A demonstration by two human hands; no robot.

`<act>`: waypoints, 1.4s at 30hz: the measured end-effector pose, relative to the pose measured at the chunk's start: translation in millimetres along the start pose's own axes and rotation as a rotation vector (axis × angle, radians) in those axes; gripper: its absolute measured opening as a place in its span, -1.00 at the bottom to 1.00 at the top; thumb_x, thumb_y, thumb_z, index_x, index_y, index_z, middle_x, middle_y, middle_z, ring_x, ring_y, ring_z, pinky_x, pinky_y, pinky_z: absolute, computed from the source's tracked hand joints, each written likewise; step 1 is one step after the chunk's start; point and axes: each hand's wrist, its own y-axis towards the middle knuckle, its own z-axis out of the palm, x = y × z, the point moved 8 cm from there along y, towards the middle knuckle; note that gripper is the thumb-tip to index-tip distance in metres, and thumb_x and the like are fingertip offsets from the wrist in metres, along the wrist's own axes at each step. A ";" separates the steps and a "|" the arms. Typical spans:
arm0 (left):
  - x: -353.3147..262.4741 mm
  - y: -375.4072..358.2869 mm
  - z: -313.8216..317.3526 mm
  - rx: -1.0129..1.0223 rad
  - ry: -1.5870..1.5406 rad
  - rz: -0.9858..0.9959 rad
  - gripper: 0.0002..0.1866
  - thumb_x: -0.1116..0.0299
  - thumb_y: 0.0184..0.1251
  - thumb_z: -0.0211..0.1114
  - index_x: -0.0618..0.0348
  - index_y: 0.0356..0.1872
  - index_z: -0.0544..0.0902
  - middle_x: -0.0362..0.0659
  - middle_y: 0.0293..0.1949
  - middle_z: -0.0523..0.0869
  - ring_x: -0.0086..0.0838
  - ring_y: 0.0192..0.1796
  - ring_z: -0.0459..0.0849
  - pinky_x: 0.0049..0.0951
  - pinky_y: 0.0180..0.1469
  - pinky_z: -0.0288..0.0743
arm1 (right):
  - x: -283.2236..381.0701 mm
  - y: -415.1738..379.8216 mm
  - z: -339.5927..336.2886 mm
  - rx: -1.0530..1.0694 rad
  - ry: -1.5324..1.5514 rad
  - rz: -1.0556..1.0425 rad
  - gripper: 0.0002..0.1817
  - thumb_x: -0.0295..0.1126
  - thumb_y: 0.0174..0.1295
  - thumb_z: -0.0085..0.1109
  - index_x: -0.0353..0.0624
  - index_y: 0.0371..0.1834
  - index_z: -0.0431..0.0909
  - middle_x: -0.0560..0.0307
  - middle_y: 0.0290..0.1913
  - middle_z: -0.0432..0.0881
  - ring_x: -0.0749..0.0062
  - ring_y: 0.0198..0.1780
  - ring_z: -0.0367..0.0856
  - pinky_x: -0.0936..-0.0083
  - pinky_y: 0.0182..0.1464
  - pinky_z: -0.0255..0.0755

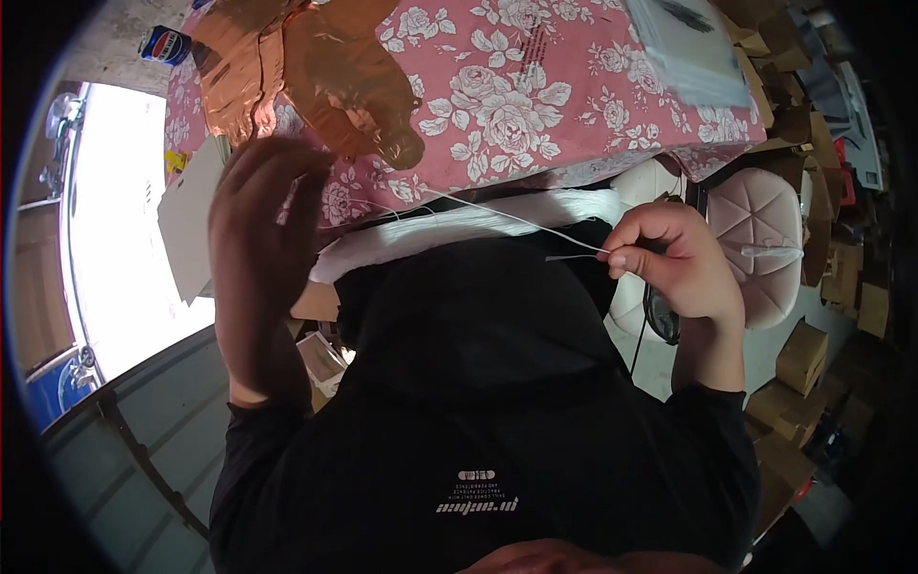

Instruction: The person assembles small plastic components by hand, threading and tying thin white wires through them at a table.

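My right hand (674, 260) pinches a white string (516, 218) between thumb and fingers. A short end of it sticks out to the left of the fingertips. The rest runs up and left to the edge of the pink floral tablecloth (488, 105). Across my lap lies a long bundle of white strings (469, 230). My left hand (271, 206) is raised beside the bundle's left end, its fingers bent, dark and blurred. Whether it holds anything, I cannot make out. Just beyond it, shiny copper-coloured foil (335, 81) lies crumpled on the table.
A stack of clear plastic sheets or bags (690, 53) lies at the table's far right. A blue can (164, 45) is at the far left. Beside me on the right is a padded stool (755, 215), with cardboard boxes (801, 359) beyond it.
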 end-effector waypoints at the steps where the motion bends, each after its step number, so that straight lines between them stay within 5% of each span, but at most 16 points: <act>1: -21.7 2.5 -0.3 -0.060 0.134 0.176 -0.68 0.52 0.35 0.51 0.16 0.11 0.80 -0.03 0.11 0.83 -0.17 0.20 0.82 -0.22 0.12 0.70 | 2.9 0.9 2.6 0.003 0.001 0.002 -0.94 -0.56 0.41 0.44 -0.35 -0.16 0.77 0.13 -0.27 0.81 0.55 -0.24 0.77 0.59 -0.16 0.60; 3: -52.6 3.2 15.5 -0.019 -0.012 0.240 -0.31 0.37 0.25 0.64 0.07 0.44 0.63 0.04 0.42 0.65 0.02 0.46 0.62 -0.04 0.39 0.59 | 15.4 7.8 18.1 0.080 0.113 -0.046 -0.89 -0.52 0.42 0.46 -0.36 -0.15 0.76 0.10 -0.27 0.81 0.53 -0.25 0.79 0.60 -0.15 0.62; 4: -67.2 6.0 24.0 0.060 -0.281 0.222 -0.27 0.33 0.27 0.65 0.19 0.46 0.57 0.08 0.42 0.63 0.08 0.44 0.62 -0.03 0.42 0.55 | 18.5 13.3 24.1 0.083 0.109 -0.047 -0.89 -0.52 0.42 0.46 -0.36 -0.15 0.76 0.10 -0.27 0.81 0.53 -0.25 0.79 0.60 -0.15 0.62; 5: -76.4 -0.2 38.8 -0.043 -0.528 0.471 -0.28 0.31 0.33 0.63 0.32 0.46 0.53 0.12 0.39 0.64 0.11 0.41 0.63 -0.03 0.42 0.53 | 22.3 19.4 30.2 0.081 0.195 -0.055 -0.88 -0.51 0.42 0.46 -0.36 -0.15 0.76 0.10 -0.26 0.81 0.53 -0.25 0.79 0.61 -0.15 0.62; 7: -96.1 7.3 72.4 0.324 -0.660 0.282 -0.36 0.32 0.46 0.50 0.34 0.49 0.55 0.15 0.38 0.68 -0.01 0.39 0.67 -0.11 0.47 0.46 | 24.0 29.6 36.9 0.071 0.351 -0.054 -0.87 -0.47 0.43 0.47 -0.33 -0.14 0.75 0.11 -0.27 0.81 0.56 -0.28 0.78 0.65 -0.20 0.59; 8: -100.6 2.9 84.0 0.260 -0.682 0.321 -0.41 0.35 0.49 0.47 0.31 0.46 0.57 0.10 0.18 0.79 -0.09 0.17 0.79 -0.18 0.28 0.60 | 23.2 33.4 36.6 0.074 0.348 -0.055 -0.87 -0.47 0.43 0.47 -0.33 -0.14 0.75 0.11 -0.27 0.81 0.56 -0.28 0.78 0.65 -0.20 0.59; 10: -100.3 6.9 100.1 0.580 -0.839 -0.020 -0.61 0.41 0.52 0.42 0.30 0.28 0.69 0.03 -0.05 0.86 -0.16 -0.08 0.84 -0.28 0.01 0.66 | 14.3 38.6 32.6 0.032 0.395 0.026 -0.86 -0.42 0.45 0.47 -0.29 -0.15 0.76 0.15 -0.31 0.81 0.63 -0.31 0.75 0.70 -0.28 0.51; 13: -85.2 7.8 96.0 0.278 -0.719 0.202 -0.82 0.45 0.56 0.37 0.29 0.05 0.77 -0.01 -0.23 0.85 -0.22 -0.25 0.82 -0.33 -0.17 0.64 | 6.7 38.3 30.6 0.019 0.385 0.034 -0.85 -0.39 0.45 0.46 -0.26 -0.13 0.78 0.16 -0.34 0.82 0.70 -0.37 0.71 0.75 -0.38 0.38; 17: -62.3 16.2 81.4 0.144 -0.458 0.140 -0.92 0.48 0.51 0.38 0.20 -0.09 0.78 0.06 -0.30 0.80 -0.05 -0.22 0.83 -0.22 -0.20 0.68 | -7.1 36.5 33.1 0.110 0.465 0.107 -0.85 -0.42 0.46 0.44 -0.30 -0.11 0.77 0.12 -0.34 0.84 0.66 -0.41 0.73 0.76 -0.43 0.37; 24: -21.0 30.6 73.3 0.071 -0.220 -0.025 -0.80 0.38 0.54 0.41 0.19 0.07 0.76 0.06 -0.04 0.80 0.01 -0.01 0.80 -0.11 0.11 0.67 | -14.7 32.7 29.4 0.114 0.671 0.076 -0.86 -0.45 0.49 0.39 -0.33 -0.07 0.75 0.07 -0.36 0.83 0.59 -0.41 0.77 0.77 -0.42 0.46; 26: -57.4 25.1 64.1 -0.081 -0.124 0.334 -0.63 0.35 0.53 0.41 0.19 0.27 0.71 0.13 0.17 0.75 0.09 0.23 0.70 -0.07 0.33 0.56 | -11.7 33.3 33.6 0.156 0.719 0.054 -0.84 -0.43 0.50 0.38 -0.33 -0.07 0.74 0.06 -0.36 0.82 0.60 -0.43 0.75 0.76 -0.42 0.46; 27: -64.7 21.2 66.7 -0.081 -0.123 0.332 -0.63 0.35 0.53 0.41 0.19 0.27 0.71 0.13 0.17 0.75 0.09 0.23 0.70 -0.07 0.33 0.56 | -10.9 34.0 35.7 0.158 0.719 0.056 -0.84 -0.43 0.50 0.38 -0.33 -0.07 0.74 0.06 -0.36 0.82 0.60 -0.43 0.75 0.76 -0.42 0.46; 29: -81.9 9.8 90.9 0.204 -0.570 0.287 -0.51 0.39 0.52 0.39 0.32 0.41 0.63 0.10 0.39 0.67 -0.04 0.34 0.70 -0.14 0.46 0.48 | -9.8 36.2 39.6 0.153 0.704 0.078 -0.83 -0.41 0.51 0.37 -0.34 -0.06 0.73 0.07 -0.38 0.81 0.62 -0.46 0.71 0.76 -0.43 0.46; 35: -80.2 7.5 121.1 0.524 -0.788 0.110 -0.79 0.41 0.56 0.40 0.33 0.04 0.78 -0.04 -0.19 0.86 -0.28 -0.14 0.86 -0.33 -0.02 0.68 | -17.3 39.0 37.6 0.118 0.835 0.090 -0.83 -0.44 0.54 0.33 -0.37 -0.03 0.72 0.05 -0.35 0.81 0.57 -0.44 0.70 0.73 -0.43 0.46; 38: -77.1 8.6 115.5 0.390 -0.919 0.024 -0.91 0.49 0.49 0.41 0.31 -0.19 0.80 -0.04 -0.37 0.80 -0.24 -0.34 0.80 -0.33 -0.24 0.64 | -22.6 37.0 41.7 0.185 0.899 0.109 -0.83 -0.46 0.56 0.30 -0.40 0.00 0.72 -0.04 -0.29 0.82 0.48 -0.38 0.76 0.70 -0.39 0.55; 42: -67.4 12.0 117.2 0.253 -0.804 0.098 -0.92 0.52 0.49 0.40 0.32 -0.17 0.80 -0.03 -0.37 0.80 -0.31 -0.35 0.80 -0.35 -0.24 0.63 | -32.3 33.6 48.9 0.296 0.994 0.113 -0.80 -0.49 0.56 0.28 -0.43 0.06 0.72 -0.14 -0.23 0.84 0.39 -0.34 0.82 0.66 -0.32 0.65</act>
